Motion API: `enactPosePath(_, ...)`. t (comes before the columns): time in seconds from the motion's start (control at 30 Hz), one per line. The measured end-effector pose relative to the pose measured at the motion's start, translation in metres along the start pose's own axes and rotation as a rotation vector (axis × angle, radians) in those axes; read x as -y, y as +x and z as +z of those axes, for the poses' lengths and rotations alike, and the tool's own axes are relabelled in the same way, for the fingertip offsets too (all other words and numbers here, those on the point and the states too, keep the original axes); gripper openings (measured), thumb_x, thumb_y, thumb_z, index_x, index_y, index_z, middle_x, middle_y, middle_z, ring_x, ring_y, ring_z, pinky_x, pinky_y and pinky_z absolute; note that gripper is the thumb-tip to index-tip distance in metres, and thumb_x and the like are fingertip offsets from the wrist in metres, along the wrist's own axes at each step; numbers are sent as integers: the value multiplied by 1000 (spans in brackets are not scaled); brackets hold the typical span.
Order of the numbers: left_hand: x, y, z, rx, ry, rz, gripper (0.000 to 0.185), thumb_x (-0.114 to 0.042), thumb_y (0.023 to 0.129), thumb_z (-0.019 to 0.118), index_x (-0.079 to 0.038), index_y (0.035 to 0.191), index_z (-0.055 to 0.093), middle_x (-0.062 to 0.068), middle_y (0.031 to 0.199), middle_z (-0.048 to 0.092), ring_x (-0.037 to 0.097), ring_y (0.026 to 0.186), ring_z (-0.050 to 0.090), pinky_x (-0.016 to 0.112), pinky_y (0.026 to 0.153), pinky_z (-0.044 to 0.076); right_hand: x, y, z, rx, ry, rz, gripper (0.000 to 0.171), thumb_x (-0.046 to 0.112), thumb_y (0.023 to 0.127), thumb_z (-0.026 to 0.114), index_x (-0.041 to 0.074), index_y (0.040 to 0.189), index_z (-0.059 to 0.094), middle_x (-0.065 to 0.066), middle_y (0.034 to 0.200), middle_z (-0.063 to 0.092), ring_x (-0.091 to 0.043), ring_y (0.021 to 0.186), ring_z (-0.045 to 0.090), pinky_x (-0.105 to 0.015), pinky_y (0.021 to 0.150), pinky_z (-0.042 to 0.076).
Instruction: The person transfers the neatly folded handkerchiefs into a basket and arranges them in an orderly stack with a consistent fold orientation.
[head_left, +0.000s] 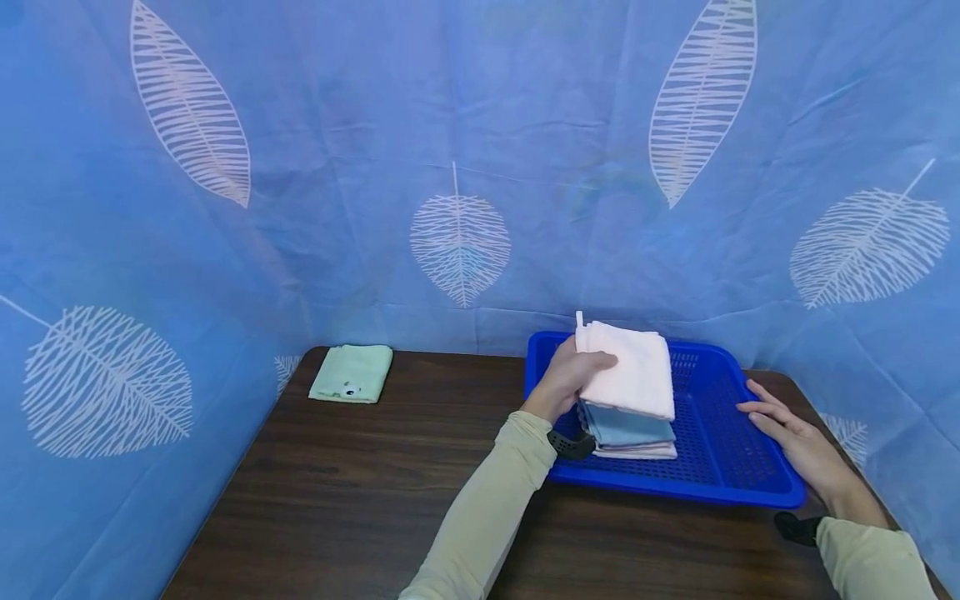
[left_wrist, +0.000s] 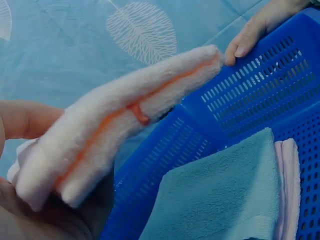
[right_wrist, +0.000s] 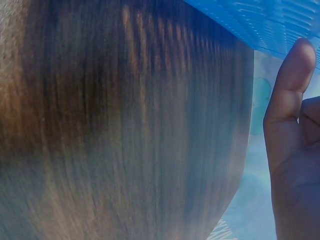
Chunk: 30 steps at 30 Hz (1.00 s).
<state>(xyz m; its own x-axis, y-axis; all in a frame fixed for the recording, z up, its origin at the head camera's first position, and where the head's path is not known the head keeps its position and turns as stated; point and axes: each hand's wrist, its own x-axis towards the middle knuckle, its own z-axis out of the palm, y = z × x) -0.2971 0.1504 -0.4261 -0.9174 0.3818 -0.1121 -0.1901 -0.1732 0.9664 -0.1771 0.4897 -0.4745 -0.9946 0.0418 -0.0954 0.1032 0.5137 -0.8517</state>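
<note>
My left hand grips a folded pale pink towel by its left edge, thumb on top, above the blue plastic basket. In the left wrist view, the towel's layered edge shows an orange line between its folds. Beneath it inside the basket lie a folded blue-green towel and another pale pink towel, at the basket's left side. On the basket's right rim rests my right hand, its fingers extended. The right wrist view shows a raised digit against the basket's side.
A folded light green towel lies at the far left corner of the dark wooden table. Behind and beside the table hangs a blue curtain with white leaf prints.
</note>
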Motion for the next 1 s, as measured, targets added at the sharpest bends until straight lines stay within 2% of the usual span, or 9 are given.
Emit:
enactPosePath(0.27, 2, 5, 4, 36, 1, -5, 48, -10, 88, 75, -16, 133, 56, 6, 112, 68, 25, 98, 71, 48, 88, 61, -1, 0, -6, 2, 9, -12, 63, 53, 107, 39, 10, 154, 43, 45, 157, 3, -28, 158, -19, -81, 112, 3)
enactPosePath(0.4, 2, 8, 6, 26, 19, -17, 44, -10, 88, 76, -18, 128, 60, 5, 109, 69, 25, 95, 73, 48, 87, 61, -1, 0, -4, 2, -17, -22, 64, 53, 108, 39, 8, 153, 43, 46, 156, 4, -33, 158, -17, -82, 110, 5)
enactPosePath(0.6, 4, 13, 7, 20, 27, -61, 43, -9, 87, 76, -19, 127, 63, 4, 104, 71, 24, 90, 73, 46, 82, 62, -2, 0, 1, -7, -29, -7, 66, 55, 107, 39, 8, 153, 43, 46, 156, 5, -33, 159, -14, -81, 110, 11)
enactPosePath(0.77, 6, 16, 4, 78, 10, -83, 39, -12, 88, 76, -19, 125, 63, 4, 104, 72, 23, 93, 74, 46, 85, 62, -2, 1, 1, -12, -22, 7, 65, 55, 107, 38, 11, 154, 44, 45, 157, 4, -33, 159, -13, -78, 114, 13)
enactPosePath(1.0, 11, 18, 2, 139, 32, -109, 28, -14, 89, 74, -15, 117, 67, 3, 101, 73, 20, 90, 73, 44, 86, 62, -1, -1, 1, -8, 19, 3, 64, 54, 107, 39, 12, 155, 42, 44, 158, 4, -34, 158, -15, -80, 113, 7)
